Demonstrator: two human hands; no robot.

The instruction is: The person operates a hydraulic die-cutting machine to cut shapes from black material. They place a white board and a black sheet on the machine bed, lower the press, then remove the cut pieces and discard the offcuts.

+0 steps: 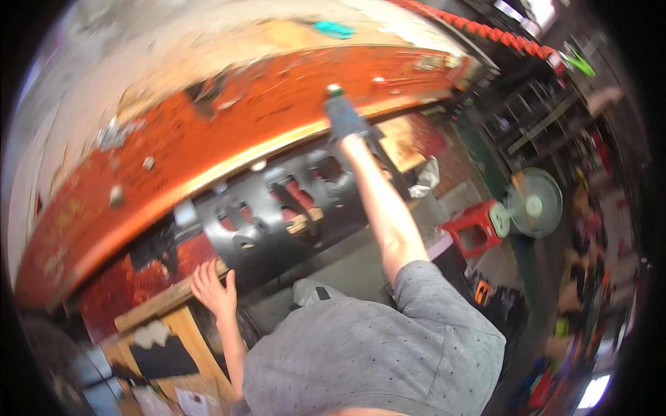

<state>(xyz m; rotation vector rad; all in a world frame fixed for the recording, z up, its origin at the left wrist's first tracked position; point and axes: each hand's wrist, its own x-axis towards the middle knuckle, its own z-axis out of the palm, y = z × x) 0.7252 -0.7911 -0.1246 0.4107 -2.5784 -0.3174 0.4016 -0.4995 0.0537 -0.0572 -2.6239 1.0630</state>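
My left hand (214, 290) is bare, its fingers spread over the wooden edge strip (154, 306) of the red worktop. It holds nothing that I can see. My right hand (345, 119), in a blue-grey glove, is stretched far forward over the orange ledge (270, 87). A small thing with a green and white end (335, 90) shows at its fingertips; the fingers look closed round it, but blur hides its kind. Between my arms lies a black sheet (277, 211) with cut-out holes, curving over the worktop's front edge. Red surface shows through several holes.
A small fan (533, 202) stands at the right by a red plastic stool (474, 232). A teal piece (334, 29) lies on the pale surface behind the ledge. Crumpled scraps (114, 134) sit on the ledge's left part. Dark metal racks (538, 114) stand at the far right.
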